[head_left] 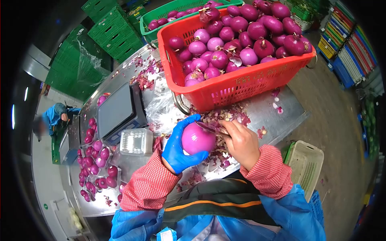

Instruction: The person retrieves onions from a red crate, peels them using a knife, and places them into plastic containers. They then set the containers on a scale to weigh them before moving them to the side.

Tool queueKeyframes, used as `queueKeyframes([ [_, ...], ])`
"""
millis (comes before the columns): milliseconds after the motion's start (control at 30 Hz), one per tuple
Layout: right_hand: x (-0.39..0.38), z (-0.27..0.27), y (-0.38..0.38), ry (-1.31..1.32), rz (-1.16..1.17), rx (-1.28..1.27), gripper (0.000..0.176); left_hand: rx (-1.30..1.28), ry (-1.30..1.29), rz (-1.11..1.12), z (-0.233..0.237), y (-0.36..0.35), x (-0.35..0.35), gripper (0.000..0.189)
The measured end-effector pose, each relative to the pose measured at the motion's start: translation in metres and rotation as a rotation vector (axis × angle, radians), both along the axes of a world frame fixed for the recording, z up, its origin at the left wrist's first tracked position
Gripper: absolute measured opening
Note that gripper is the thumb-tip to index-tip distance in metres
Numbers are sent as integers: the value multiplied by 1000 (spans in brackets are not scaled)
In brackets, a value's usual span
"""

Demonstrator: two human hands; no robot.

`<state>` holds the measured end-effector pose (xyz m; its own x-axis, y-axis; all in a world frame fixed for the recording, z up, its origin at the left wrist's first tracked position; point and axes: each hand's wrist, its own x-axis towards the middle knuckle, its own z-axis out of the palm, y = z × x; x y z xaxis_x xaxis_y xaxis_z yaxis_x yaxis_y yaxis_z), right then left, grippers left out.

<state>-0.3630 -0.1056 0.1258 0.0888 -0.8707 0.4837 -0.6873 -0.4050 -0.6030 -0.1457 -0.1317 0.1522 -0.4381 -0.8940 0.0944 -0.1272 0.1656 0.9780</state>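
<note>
No wording can be read for certain; toward two o'clock in the head view, handwritten marks run along the front of the red crate, too unclear to make out; toward eight o'clock, a round green sign sits on the pale wall, too small to read.

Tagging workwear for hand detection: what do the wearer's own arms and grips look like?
Left grip: blue glove. Right grip: bare, no glove. Both forearms: red-and-white sleeves, finely patterned. Higher up, a blue garment covers the arms. No lettering or cables visible on either arm.
</note>
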Motion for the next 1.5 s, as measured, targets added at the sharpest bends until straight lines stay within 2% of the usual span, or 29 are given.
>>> queueKeyframes([
  [200, 7, 1, 6, 155, -73, -58, 32, -16, -106, -25, -2, 2, -7, 94],
  [400, -13, -36, 5, 192, -158, 107, 31, -74, -115, 48, -9, 5, -4, 87],
  [500, -13, -24, 15, -111, -73, 273, 39, 62, -41, 64, -12, 1, -3, 90],
  [533, -10, -15, 16, -260, 13, 335, 50, 42, -74, 6, -26, -4, 1, 87],
  [633, 2, -30, 11, -573, 251, 281, 57, 767, 369, -44, -27, -8, -3, 96],
  [667, 1, -33, 8, -490, 255, 201, 55, 718, 217, -123, -26, -4, -4, 104],
  [733, -7, -39, 6, -950, 324, 665, 53, 623, 240, -225, -43, -4, 0, 98],
  [767, -10, -41, 6, -1175, 353, 901, 53, 387, 221, -184, -51, 3, -6, 103],
  [800, -6, -33, 8, -1217, 331, 971, 48, 373, 232, -150, -50, 6, -9, 103],
  [900, 9, -50, 15, -1292, 311, 1168, 51, 331, 267, -55, -48, 9, -10, 104],
  [933, 8, -52, 15, -1198, 323, 1130, 45, 325, 284, -33, -56, 7, -7, 102],
  [1033, 18, -43, 11, -554, 111, 326, 35, 316, 327, 28, -66, 9, -1, 96],
  [1067, 9, -25, 14, -171, 14, 144, 25, 329, 335, 27, -65, 9, 2, 96],
  [1167, 2, -10, 14, 218, 66, 16, 27, 356, 339, -14, -59, 14, 2, 92],
  [1200, 5, -8, 14, 202, 61, -13, 40, 386, 335, -48, -57, 15, 3, 92],
  [1300, 5, -11, 7, 299, 44, -32, 38, 412, 319, -107, -59, 18, 5, 88],
  [1400, -3, -39, 2, 309, -2, -16, 34, 484, 289, -129, -54, 21, 11, 86],
  [1467, -25, -76, 4, 295, -112, 104, 33, 513, 429, -116, -46, 26, 12, 87],
  [1500, -27, -71, 0, 290, -163, 156, 33, 519, 502, -107, -43, 26, 12, 87],
])
